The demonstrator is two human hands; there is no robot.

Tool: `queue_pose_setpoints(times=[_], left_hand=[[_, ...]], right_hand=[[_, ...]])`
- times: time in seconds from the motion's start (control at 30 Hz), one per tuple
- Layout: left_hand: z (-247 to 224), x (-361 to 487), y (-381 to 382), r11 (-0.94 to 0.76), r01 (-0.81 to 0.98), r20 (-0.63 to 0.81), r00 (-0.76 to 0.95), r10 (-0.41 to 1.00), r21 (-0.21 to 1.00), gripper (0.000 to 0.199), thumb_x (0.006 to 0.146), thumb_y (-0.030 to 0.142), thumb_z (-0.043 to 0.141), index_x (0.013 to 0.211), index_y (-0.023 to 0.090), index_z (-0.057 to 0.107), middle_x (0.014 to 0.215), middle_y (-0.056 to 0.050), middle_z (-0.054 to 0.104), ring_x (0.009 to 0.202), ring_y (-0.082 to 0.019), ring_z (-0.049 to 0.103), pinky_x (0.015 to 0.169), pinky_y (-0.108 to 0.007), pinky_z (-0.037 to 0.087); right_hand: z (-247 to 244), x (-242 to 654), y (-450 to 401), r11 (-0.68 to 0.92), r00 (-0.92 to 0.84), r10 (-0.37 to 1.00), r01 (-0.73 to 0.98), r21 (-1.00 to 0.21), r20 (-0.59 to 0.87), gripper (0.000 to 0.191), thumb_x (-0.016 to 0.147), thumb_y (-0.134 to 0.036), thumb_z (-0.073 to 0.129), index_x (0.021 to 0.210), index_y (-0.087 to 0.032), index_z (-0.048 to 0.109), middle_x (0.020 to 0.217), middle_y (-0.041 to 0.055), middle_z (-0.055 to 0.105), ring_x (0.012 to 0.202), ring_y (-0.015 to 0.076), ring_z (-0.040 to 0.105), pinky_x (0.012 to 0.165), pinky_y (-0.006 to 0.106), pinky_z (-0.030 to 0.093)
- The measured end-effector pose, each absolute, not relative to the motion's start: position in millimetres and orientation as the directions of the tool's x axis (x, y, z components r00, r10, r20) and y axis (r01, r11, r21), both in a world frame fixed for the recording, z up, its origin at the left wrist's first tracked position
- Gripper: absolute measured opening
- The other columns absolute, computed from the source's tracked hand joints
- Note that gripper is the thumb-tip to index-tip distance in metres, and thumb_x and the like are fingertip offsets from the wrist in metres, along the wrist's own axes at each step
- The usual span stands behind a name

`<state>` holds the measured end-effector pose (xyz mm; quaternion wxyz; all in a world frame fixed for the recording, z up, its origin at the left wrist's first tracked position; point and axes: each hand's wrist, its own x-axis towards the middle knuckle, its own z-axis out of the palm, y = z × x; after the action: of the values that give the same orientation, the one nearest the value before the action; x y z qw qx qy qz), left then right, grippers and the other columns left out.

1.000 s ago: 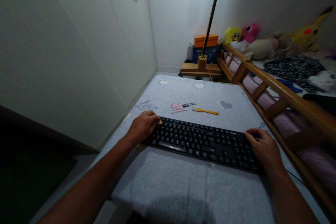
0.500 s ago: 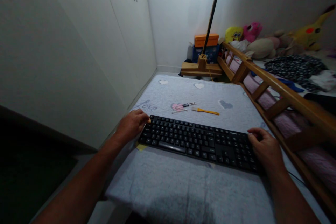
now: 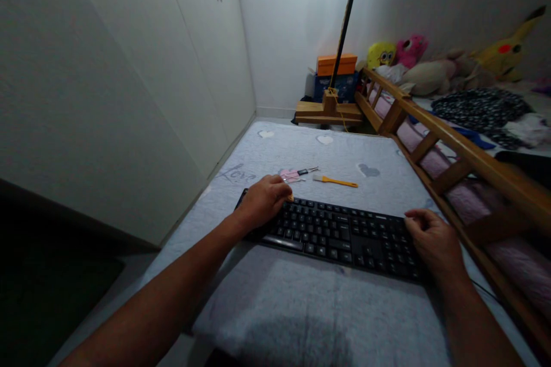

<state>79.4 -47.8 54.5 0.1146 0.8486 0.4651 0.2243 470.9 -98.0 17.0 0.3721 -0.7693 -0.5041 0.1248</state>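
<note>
A black keyboard [image 3: 327,229] lies on the pale patterned cloth [image 3: 275,298]. My left hand [image 3: 264,198] is over its left part, fingers closed on a small yellowish piece [image 3: 290,198] at the keyboard's top edge; most of that piece is hidden. At the keyboard's right end rests my right hand [image 3: 434,238], thumb and fingers curled at the top right corner and edge. Behind the keyboard lie a yellow-handled brush [image 3: 340,182] and a thin tool with a black grip [image 3: 303,172], with another slender tool [image 3: 297,180] beside it.
On the right runs a wooden bed rail [image 3: 456,135] with plush toys [image 3: 426,77] beyond it. A white cabinet [image 3: 172,69] stands on the left. Behind the table are a wooden stand [image 3: 329,110] with a black pole and an orange box [image 3: 336,64].
My left hand has moved right from the keyboard's left end, along its top edge, with the yellowish piece. The yellow patch at the lower left corner no longer shows. My right hand stays put.
</note>
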Motion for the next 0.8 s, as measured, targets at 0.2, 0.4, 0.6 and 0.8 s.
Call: queue_pose_setpoints(times=[0.2,0.4,0.6,0.8], left_hand=[[49,118,-36,-0.617,0.696,0.253,0.564,0.786,0.367,0.016,0.092,0.014,0.060,0.092,0.020,0.075,0.102,-0.007,0.070,0.102,-0.022,0.063,0.091,-0.034,0.051],[43,130,-34,-0.654,0.687,0.217,0.618,0.755,0.318,0.018,0.094,0.017,0.059,0.094,0.021,0.076,0.102,-0.006,0.070,0.100,-0.021,0.063,0.088,-0.032,0.050],[44,119,-36,-0.628,0.735,0.196,0.597,0.778,0.256,0.022,0.096,0.018,0.056,0.094,0.021,0.078,0.102,-0.007,0.070,0.102,-0.022,0.062,0.090,-0.033,0.049],[50,112,-39,-0.615,0.763,0.185,0.587,0.788,0.197,0.024,0.097,0.018,0.055,0.094,0.021,0.079,0.101,-0.008,0.070,0.101,-0.024,0.061,0.089,-0.035,0.050]], right_hand=[[16,471,-98,-0.229,0.461,0.869,0.695,-0.682,0.178,0.034,0.068,-0.051,0.057,0.081,-0.022,0.069,0.059,0.0010,0.059,0.057,0.0201,0.055,0.058,0.034,0.038],[9,475,-96,-0.196,0.442,0.871,0.713,-0.673,0.215,0.036,0.070,-0.052,0.057,0.085,-0.022,0.070,0.067,0.0031,0.065,0.064,0.0224,0.061,0.064,0.034,0.043],[11,474,-96,-0.193,0.442,0.869,0.719,-0.667,0.225,0.034,0.069,-0.048,0.056,0.084,-0.022,0.071,0.071,0.0039,0.067,0.066,0.0222,0.062,0.066,0.035,0.044],[10,475,-97,-0.194,0.432,0.876,0.725,-0.661,0.217,0.031,0.068,-0.042,0.054,0.085,-0.022,0.072,0.063,0.0017,0.063,0.059,0.0202,0.058,0.059,0.032,0.041]])
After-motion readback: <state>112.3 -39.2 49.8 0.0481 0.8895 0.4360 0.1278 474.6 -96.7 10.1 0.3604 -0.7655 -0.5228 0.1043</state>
